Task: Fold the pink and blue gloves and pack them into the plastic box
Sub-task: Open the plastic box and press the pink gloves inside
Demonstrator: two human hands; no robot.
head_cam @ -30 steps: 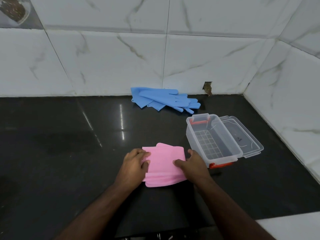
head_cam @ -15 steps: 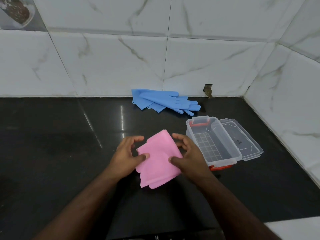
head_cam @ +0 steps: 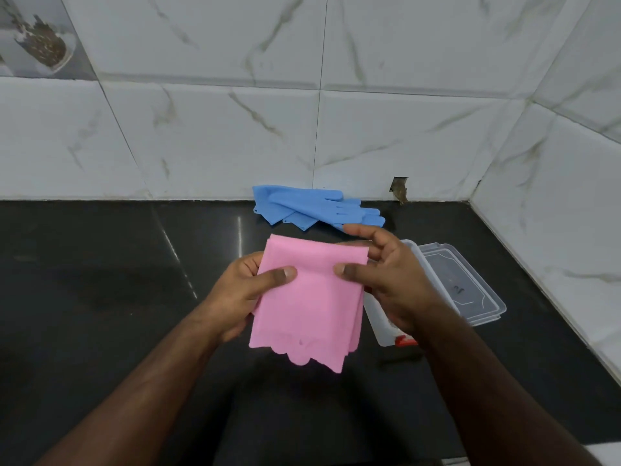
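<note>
The folded pink gloves (head_cam: 311, 304) hang in the air above the black counter, scalloped cuffs pointing down. My left hand (head_cam: 242, 290) grips their left edge, thumb on the front. My right hand (head_cam: 386, 280) pinches their right edge, thumb on the front, fingers behind. The blue gloves (head_cam: 312, 210) lie flat at the back of the counter against the wall. The clear plastic box (head_cam: 381, 326) with a red latch stands to the right, largely hidden behind my right hand. Its lid (head_cam: 467, 290) lies open beside it on the right.
The black counter (head_cam: 100, 297) meets white marble-tiled walls at the back and on the right. A small hole (head_cam: 399, 190) shows in the back wall above the counter. A white ledge corner shows at the bottom right.
Both hands have lifted the folded pink gloves off the counter and raised them toward the camera; the gloves now hang upright, closer to the box.
</note>
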